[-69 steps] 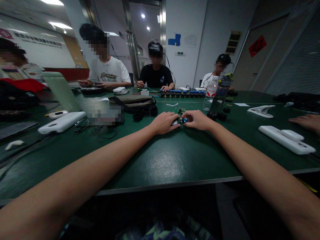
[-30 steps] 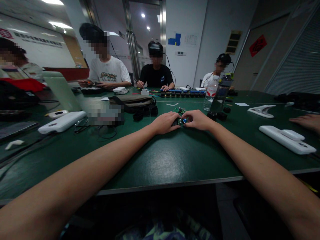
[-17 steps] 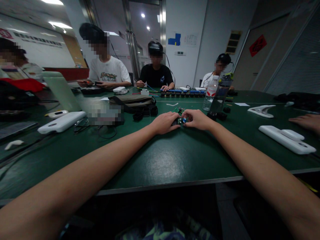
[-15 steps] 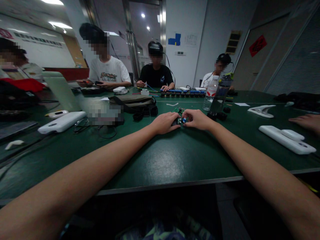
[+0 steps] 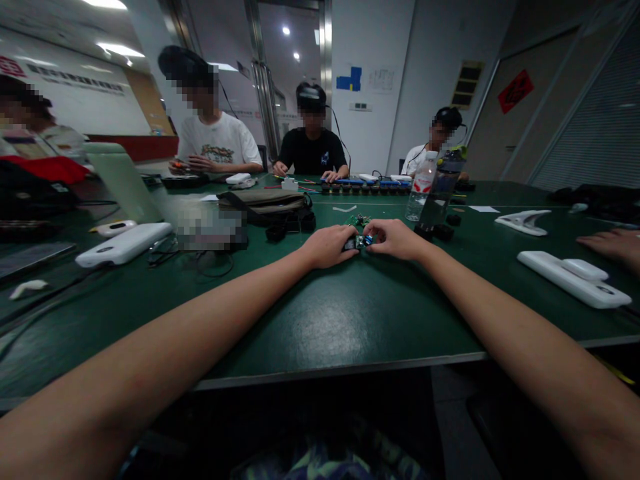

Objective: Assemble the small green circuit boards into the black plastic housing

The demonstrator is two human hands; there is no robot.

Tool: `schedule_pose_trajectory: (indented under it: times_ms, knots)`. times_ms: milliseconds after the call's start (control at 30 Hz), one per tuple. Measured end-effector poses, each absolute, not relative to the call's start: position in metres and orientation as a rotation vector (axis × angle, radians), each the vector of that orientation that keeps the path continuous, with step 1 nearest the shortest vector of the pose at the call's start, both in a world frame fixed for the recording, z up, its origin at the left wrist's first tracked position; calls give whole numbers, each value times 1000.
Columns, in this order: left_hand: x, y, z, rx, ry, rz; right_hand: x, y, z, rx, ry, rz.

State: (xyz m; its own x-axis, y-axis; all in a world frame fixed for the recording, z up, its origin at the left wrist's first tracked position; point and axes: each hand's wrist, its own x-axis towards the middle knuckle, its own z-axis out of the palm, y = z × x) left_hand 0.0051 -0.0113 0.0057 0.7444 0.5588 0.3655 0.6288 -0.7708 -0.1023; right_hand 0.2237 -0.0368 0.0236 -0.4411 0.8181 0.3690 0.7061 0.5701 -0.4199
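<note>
Just above the green table point(image 5: 320, 320), my left hand point(image 5: 330, 247) is closed on a small dark piece with a green circuit board point(image 5: 359, 241) showing at its right end. My right hand point(image 5: 393, 239) pinches a small blue component point(image 5: 369, 240) at the board's right side. My fingertips are close together and partly cover both parts, so whether the component is joined to the board I cannot tell. Just behind my fingers lies a little heap of small electronic parts point(image 5: 359, 219), too small to name one by one.
A clear water bottle point(image 5: 423, 190) and a dark tumbler point(image 5: 443, 193) stand beyond my right hand. White power banks lie at the left point(image 5: 125, 245) and right point(image 5: 575, 280). A grey-brown bag point(image 5: 270, 203) lies behind my left hand. Several co-workers sit around the table; one hand point(image 5: 610, 243) rests at far right.
My hands stay in nearly the same place, with the board turned slightly between my fingers. Across the table, the co-worker in the printed white shirt has moved their hands.
</note>
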Motion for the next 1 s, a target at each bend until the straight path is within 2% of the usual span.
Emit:
schedule_pose_trajectory:
  times_ms: [1000]
  knots:
    - [4,-12,7,-2711,-867,-456,224,-38,24,-1179,-2269,281]
